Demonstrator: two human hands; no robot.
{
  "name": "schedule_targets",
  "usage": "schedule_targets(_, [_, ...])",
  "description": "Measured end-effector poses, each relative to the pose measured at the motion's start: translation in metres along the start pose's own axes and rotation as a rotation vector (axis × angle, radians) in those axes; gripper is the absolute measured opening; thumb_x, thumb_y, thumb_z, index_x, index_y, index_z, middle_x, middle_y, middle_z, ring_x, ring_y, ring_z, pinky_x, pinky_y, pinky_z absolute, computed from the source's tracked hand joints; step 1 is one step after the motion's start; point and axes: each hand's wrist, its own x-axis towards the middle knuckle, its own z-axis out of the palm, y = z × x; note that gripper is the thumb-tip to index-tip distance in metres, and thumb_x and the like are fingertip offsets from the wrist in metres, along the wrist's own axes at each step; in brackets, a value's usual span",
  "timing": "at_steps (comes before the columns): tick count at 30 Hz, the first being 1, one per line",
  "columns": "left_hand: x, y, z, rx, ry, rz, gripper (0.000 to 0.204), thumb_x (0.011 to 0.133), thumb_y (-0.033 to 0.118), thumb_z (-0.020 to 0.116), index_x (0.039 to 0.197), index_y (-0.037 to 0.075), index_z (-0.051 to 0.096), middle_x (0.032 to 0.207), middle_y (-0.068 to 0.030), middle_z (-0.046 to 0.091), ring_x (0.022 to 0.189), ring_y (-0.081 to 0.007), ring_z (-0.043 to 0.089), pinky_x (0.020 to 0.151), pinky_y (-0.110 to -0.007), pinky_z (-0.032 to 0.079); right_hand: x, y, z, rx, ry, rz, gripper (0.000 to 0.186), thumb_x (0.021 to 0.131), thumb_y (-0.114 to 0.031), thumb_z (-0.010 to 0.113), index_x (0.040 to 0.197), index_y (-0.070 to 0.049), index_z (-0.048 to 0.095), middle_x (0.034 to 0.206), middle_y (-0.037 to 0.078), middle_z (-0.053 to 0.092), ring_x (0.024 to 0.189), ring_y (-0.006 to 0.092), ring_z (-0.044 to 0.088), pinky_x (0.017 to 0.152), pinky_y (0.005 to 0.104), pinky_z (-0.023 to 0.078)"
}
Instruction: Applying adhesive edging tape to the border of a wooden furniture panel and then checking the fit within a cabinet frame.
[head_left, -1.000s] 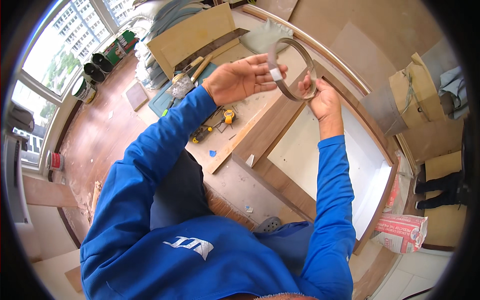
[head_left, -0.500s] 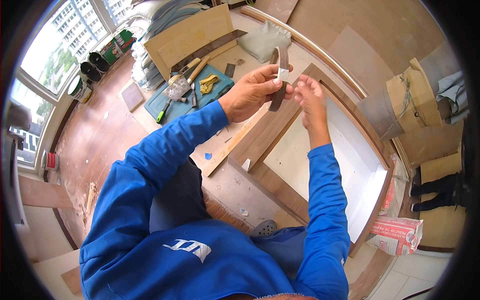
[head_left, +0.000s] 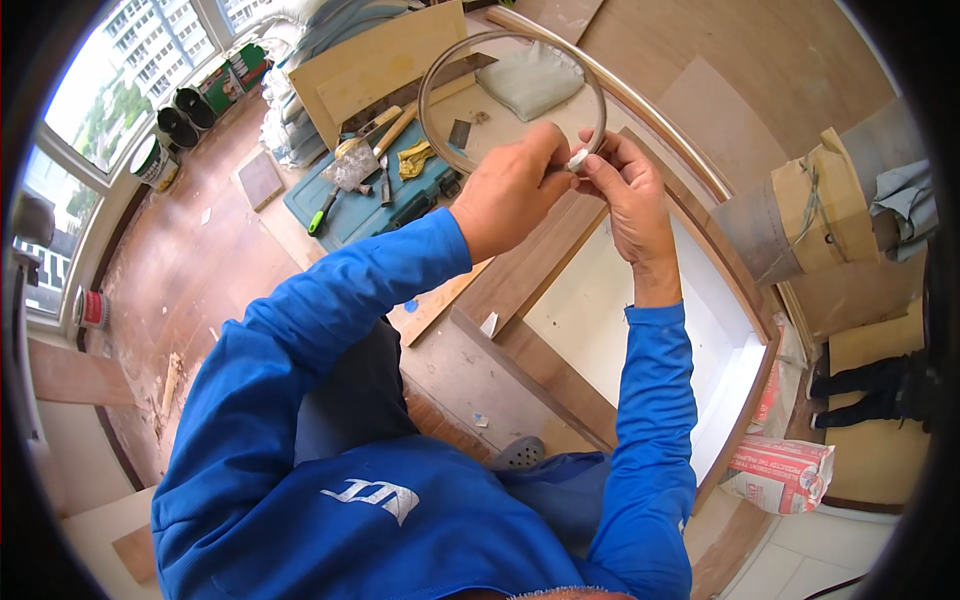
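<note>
l. hand & r. hand are pinching coiled edge-band strip by its white tape; teal tool case is lying l. of them, wood-framed cabinet beneath.

The ring-shaped strip looks like thin plastic, smooth and a little glossy, and the small white piece on it seems like paper or tape, I cannot tell which. The blue shirt is of soft, matt cloth with many folds. The toolbox appears to be of hard plastic, rather dull, and the tool handle above it is of pale bare wood. The cabinet frame has a smooth brown wood-grain surface; its inner panel is white and smooth. The leaning board looks like matt plywood, while the floor shows a dusty, faintly shiny finish.
</note>
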Motion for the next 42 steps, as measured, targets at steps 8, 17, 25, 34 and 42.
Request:
schedule_targets(8, [0.004,-0.001,-0.009,0.358,0.164,0.29,0.021,0.086,0.011,0.069,0.092,0.004,0.049,0.079,-0.0148,0.059,0.08,-0.0362,0.06,0.07,-0.046,0.047,-0.001,-0.004,0.009,0.065,-0.045,-0.099,0.025,0.099,-0.007,0.056,0.124,-0.005,0.06,0.109,0.004,0.066,0.096,0.0137,0.066,0.084,0.0305,0.056])
schedule_targets(17, [0.007,-0.01,-0.012,0.471,0.268,0.473,0.027,0.082,0.012,0.074,0.096,0.004,0.053,0.082,-0.0121,0.06,0.08,-0.0319,0.061,0.071,-0.041,0.05,0.0,0.008,0.01,0.025,-0.048,-0.123,0.026,0.101,-0.006,0.053,0.127,-0.005,0.059,0.111,0.006,0.066,0.098,0.0157,0.067,0.085,0.0313,0.055])
schedule_targets(25, [0.008,-0.018,-0.013,0.54,0.099,0.543,0.016,0.081,0.011,0.073,0.088,0.005,0.059,0.086,-0.0097,0.061,0.084,-0.0286,0.062,0.073,-0.038,0.052,-0.002,0.004,-0.002,0.025,-0.05,-0.101,0.026,0.099,-0.004,0.055,0.124,-0.006,0.063,0.109,0.005,0.067,0.098,0.0141,0.066,0.086,0.0302,0.054])
schedule_targets(34, [0.006,-0.004,-0.019,-0.145,-0.132,0.204,0.015,0.096,0.015,0.066,0.097,0.001,0.061,0.087,-0.0085,0.069,0.081,-0.0158,0.067,0.072,-0.031,0.054,-0.007,-0.006,-0.018,0.185,-0.165,-0.049,0.023,0.097,-0.005,0.062,0.119,-0.002,0.068,0.105,0.005,0.07,0.092,0.0128,0.066,0.083,0.0279,0.055])
schedule_targets(42, [0.006,-0.017,0.004,-0.869,-0.224,-0.161,0.023,0.104,0.026,0.056,0.107,0.003,0.058,0.094,-0.006,0.067,0.083,-0.0128,0.065,0.075,-0.028,0.055,0.0,0.001,-0.014,0.176,-0.063,-0.02,0.009,0.095,-0.011,0.068,0.095,-0.002,0.067,0.084,0.003,0.068,0.076,0.009,0.064,0.072,0.0218,0.053])
